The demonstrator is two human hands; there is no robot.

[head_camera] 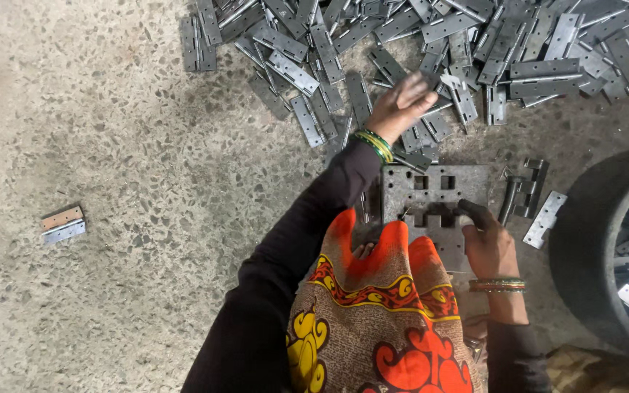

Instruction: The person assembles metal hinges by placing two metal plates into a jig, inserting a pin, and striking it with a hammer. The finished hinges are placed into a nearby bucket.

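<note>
Hinge leaves (373, 44) lie in a loose grey heap across the top of the floor, and the left hand (400, 105) reaches into the near edge of that heap. Its fingers are curled over the leaves there; whether one leaf is actually pinched cannot be told, because the hand is blurred. The right hand (491, 244) rests on the right edge of the steel jig plate (431, 196), thumb and fingers closed against the plate rim, holding no loose part that shows.

The jig plate lies flat on the floor just in front of the person's knees, between the heap and the patterned orange cloth (384, 320). Its square and stepped slots appear empty. Just right of the plate stand a few assembled hinges (525, 193), and one single leaf (545, 218) lies beside them.

Progress, as judged from the layout: the round tub (584, 240) at the right edge holds some finished pieces, while the heap remains large, so most of the stock is left.

The leaves in the heap point every way; those nearest the left hand have their long axis running roughly away from the person. Two hinges (63, 224) lie well apart at the left, long axis near level across the view
</note>
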